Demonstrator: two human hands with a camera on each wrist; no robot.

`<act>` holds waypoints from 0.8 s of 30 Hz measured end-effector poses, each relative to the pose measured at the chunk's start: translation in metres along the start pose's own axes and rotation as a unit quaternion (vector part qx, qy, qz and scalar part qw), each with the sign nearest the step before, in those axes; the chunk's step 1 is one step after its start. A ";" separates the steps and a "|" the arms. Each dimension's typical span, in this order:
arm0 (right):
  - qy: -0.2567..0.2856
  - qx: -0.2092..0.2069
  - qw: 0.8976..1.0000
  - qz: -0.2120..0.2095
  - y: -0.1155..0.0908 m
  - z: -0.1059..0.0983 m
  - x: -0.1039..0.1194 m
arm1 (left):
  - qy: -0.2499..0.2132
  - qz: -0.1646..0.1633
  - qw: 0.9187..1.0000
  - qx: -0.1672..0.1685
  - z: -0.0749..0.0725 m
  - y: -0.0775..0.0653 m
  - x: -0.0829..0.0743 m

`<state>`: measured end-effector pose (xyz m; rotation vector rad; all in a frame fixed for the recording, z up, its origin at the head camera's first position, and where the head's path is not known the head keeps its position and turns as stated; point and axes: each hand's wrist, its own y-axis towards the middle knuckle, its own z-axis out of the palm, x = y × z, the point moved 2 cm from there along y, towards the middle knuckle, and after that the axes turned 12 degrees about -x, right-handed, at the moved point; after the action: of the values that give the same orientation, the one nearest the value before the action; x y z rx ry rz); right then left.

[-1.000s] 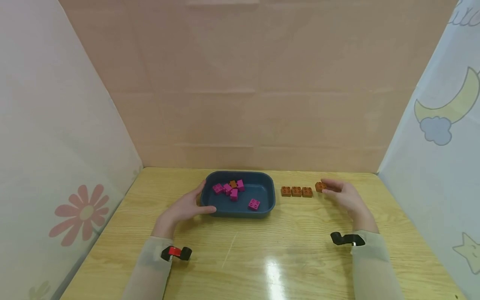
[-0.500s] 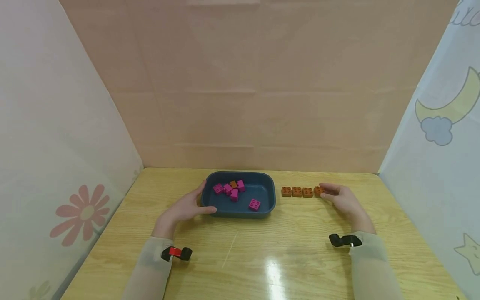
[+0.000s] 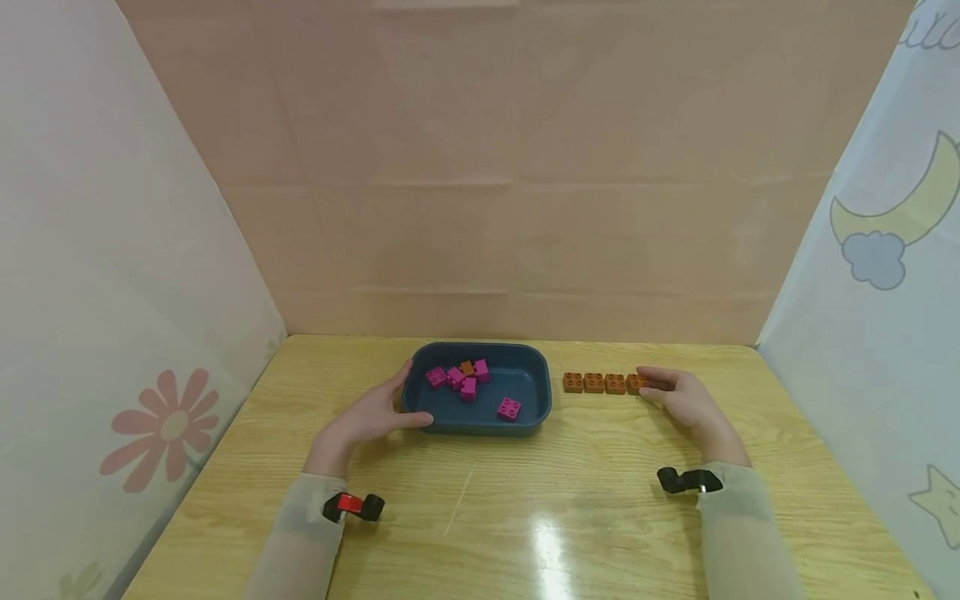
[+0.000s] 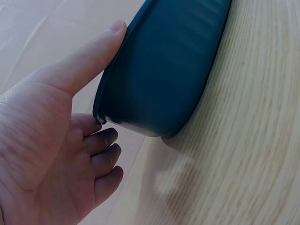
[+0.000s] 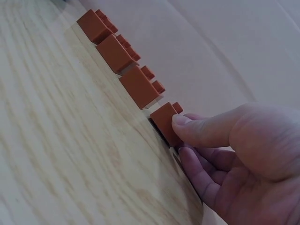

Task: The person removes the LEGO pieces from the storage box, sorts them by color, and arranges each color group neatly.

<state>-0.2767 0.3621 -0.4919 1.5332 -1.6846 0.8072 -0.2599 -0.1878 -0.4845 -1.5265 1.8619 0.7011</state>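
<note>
My left hand (image 3: 367,414) grips the left end of a dark blue plastic tray (image 3: 480,430). In the left wrist view the thumb lies along the rim of the tray (image 4: 164,70), and the other fingers curl by its end. Inside the tray are several magenta toy bricks (image 3: 509,409) and one orange brick (image 3: 467,368). To the right, my right hand (image 3: 686,402) pinches an orange toy brick (image 5: 165,123) between thumb and fingers. That brick stands at the right end of a row of orange bricks (image 3: 594,383), with a narrow gap beside its neighbour, studs up.
A light wooden table (image 3: 495,517) carries everything. A tan paper-like backdrop (image 3: 517,208) rises behind it. White patterned sheets (image 3: 135,250) stand on both sides. The tray lies just left of the brick row.
My right hand has moved left with the orange brick, bringing it from apart and slightly farther back to the end of the row. My left hand and the tray stay nearly still.
</note>
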 end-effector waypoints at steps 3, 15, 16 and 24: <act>-0.001 0.000 1.000 -0.002 0.000 0.000 0.001 | 0.002 0.000 1.000 0.002 0.000 0.000 0.000; -0.005 0.003 1.000 -0.004 -0.001 0.002 0.002 | 0.010 0.001 1.000 0.001 0.000 0.000 -0.002; -0.005 0.003 1.000 -0.006 -0.001 0.002 0.002 | 0.011 0.001 1.000 0.001 0.000 0.000 -0.001; 0.000 0.005 1.000 -0.006 -0.002 0.002 0.004 | 0.013 0.001 1.000 -0.002 0.000 0.001 0.000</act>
<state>-0.2753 0.3580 -0.4902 1.5486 -1.6725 0.8095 -0.2609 -0.1878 -0.4846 -1.5441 1.8822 0.6885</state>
